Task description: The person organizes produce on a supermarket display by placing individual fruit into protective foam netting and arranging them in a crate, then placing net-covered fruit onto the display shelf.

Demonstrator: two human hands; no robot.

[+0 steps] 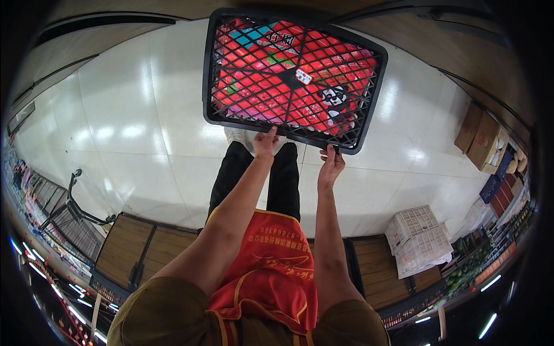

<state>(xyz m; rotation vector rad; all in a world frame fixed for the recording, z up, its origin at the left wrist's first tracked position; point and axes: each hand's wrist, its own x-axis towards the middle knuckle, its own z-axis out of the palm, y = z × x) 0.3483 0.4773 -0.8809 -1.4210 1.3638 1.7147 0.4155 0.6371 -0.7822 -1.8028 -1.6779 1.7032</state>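
Observation:
A black plastic lattice crate [207, 69] is in front of me above the floor, its mesh face towards me. Through the mesh show red printed packages or sheets [259, 86] with fruit pictures and a panda, and a small white label [304, 76] sits at the mesh's centre. My left hand [266, 142] grips the crate's near rim around its middle, fingers along the edge. Near the rim's right corner, my right hand [332, 166] holds the same edge with its thumb and fingers. The undersides of the fingers are partly hidden by the rim.
Wooden-panelled display units [125, 238] stand close by, with a shopping cart [78, 225] at the left. White plastic crates [415, 229] rest at the lower right. Cardboard boxes [482, 136] are at the right, on the pale tiled floor [121, 108]. Brown panels [454, 47] border the top.

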